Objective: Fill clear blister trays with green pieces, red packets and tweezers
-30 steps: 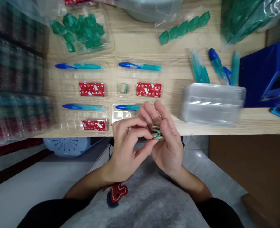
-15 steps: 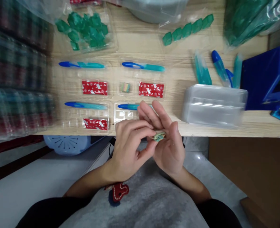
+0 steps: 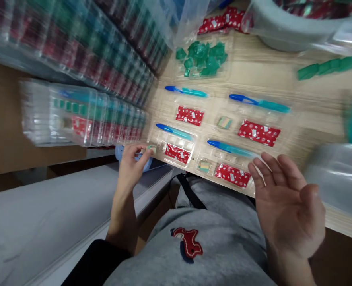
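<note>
My left hand (image 3: 133, 162) pinches a small striped block (image 3: 152, 149) at the left end of the front left clear tray. That tray also holds a blue pen-shaped tool (image 3: 174, 131) and a red patterned packet (image 3: 177, 154). Palm up and fingers spread, my right hand (image 3: 289, 206) is beside the front right tray; no object shows in its palm. In that tray lie another striped block (image 3: 205, 166), a red packet (image 3: 233, 175) and a blue pen-shaped tool (image 3: 230, 148). Behind it, the back right tray has its own striped block (image 3: 224, 122).
Filled clear trays (image 3: 83, 115) stand in rows on the left. A tray of green gem-like pieces (image 3: 205, 57) sits at the back, near a grey tub (image 3: 283, 43) of red packets. Blurred stacked clear plastic (image 3: 339, 178) is at the right.
The view has swung left. My left hand has moved away from my right palm to the front left tray with a striped block. A striped block now shows in the front right tray.
</note>
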`<state>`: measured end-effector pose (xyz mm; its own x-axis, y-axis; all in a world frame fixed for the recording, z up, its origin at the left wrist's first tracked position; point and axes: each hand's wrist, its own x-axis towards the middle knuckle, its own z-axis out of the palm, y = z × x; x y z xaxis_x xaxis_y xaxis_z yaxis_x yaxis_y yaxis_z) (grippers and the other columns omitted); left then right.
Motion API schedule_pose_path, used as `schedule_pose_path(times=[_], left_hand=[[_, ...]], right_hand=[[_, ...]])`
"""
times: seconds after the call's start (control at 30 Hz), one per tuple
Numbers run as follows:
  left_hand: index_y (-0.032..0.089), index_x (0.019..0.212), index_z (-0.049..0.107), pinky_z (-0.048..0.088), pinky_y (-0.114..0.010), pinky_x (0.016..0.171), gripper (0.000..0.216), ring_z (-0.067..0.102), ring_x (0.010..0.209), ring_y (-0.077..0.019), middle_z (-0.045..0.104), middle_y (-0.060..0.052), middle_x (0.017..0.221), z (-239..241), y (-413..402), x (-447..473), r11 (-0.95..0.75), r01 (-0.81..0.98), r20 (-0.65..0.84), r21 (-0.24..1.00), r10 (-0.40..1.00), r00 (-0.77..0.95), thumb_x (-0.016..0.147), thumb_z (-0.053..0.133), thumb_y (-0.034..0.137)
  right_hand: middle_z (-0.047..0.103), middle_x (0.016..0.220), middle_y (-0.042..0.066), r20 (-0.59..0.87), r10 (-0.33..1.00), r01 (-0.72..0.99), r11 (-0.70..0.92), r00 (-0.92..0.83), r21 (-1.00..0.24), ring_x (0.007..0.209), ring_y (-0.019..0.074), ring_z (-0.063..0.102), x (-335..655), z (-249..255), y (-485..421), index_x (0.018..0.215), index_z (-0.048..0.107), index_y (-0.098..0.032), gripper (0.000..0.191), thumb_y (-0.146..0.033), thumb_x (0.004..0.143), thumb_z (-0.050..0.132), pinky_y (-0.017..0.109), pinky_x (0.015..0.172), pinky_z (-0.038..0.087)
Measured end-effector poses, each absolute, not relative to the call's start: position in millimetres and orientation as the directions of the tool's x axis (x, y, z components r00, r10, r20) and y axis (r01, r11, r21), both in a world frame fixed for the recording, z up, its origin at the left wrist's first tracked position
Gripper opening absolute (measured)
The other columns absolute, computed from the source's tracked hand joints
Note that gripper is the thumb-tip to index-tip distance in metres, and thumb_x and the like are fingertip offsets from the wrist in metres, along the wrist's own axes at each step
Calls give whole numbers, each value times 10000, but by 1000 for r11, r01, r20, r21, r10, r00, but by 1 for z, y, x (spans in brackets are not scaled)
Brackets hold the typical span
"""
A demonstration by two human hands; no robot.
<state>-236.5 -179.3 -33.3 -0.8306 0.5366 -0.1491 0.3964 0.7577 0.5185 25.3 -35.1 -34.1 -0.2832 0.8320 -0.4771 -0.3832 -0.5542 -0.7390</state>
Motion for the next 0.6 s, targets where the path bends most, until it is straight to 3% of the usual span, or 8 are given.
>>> schedule_pose_path(times=[0.17,0.4,0.6], left_hand=[[184,850,631,487,-365,828,201,597,885,-218,625,-54,908,-43,-170,-238,806,387,-190,449,509,-839,767,632,368],[166,900,579,461,-443,949,129,558,1040,-271,599,-134,1028,-58,-164,-228,775,519,-47,361,571,-819,852,530,275],[178,889,551,445,-484,961,80,562,986,-274,578,-107,927,-64,-163,-230,793,499,-67,351,552,-831,851,488,210]], right_hand=[[735,1117,-16,-486,829,-369,-559,-277,-742,1063,192,643,22,-33,-36,1055,732,-281,322,-492,822,664,353,988,507],[729,1106,6,-475,831,-368,-555,-291,-746,1016,177,651,25,-37,-43,1069,731,-266,318,-473,850,628,338,947,511],[716,1118,16,-462,828,-349,-556,-319,-755,982,173,657,26,-37,-46,1086,724,-275,318,-471,856,625,345,938,508]])
